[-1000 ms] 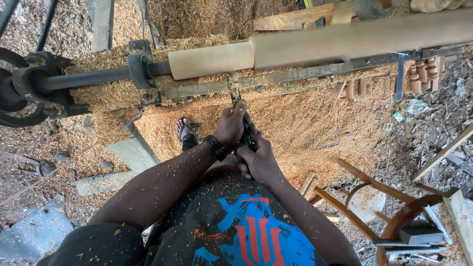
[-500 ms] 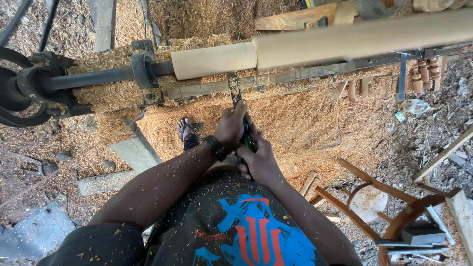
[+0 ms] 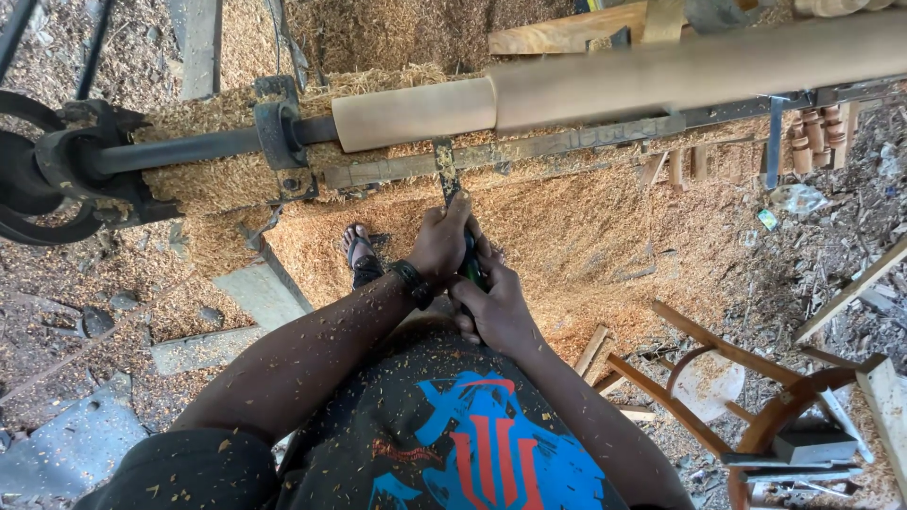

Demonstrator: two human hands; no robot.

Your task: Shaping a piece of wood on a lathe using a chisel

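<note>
You're in an open woodturning workshop: a lathe (image 3: pixel 189 151) spins a long wooden pole (image 3: pixel 605 85) above heaps of sawdust (image 3: pixel 586 236)

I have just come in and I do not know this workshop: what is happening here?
A person stands at a wood lathe and holds a long chisel with both hands, left hand in front, right hand behind. Its tip reaches up to the pale wooden cylinder on the lathe. Wood shavings cover the ground.
</note>
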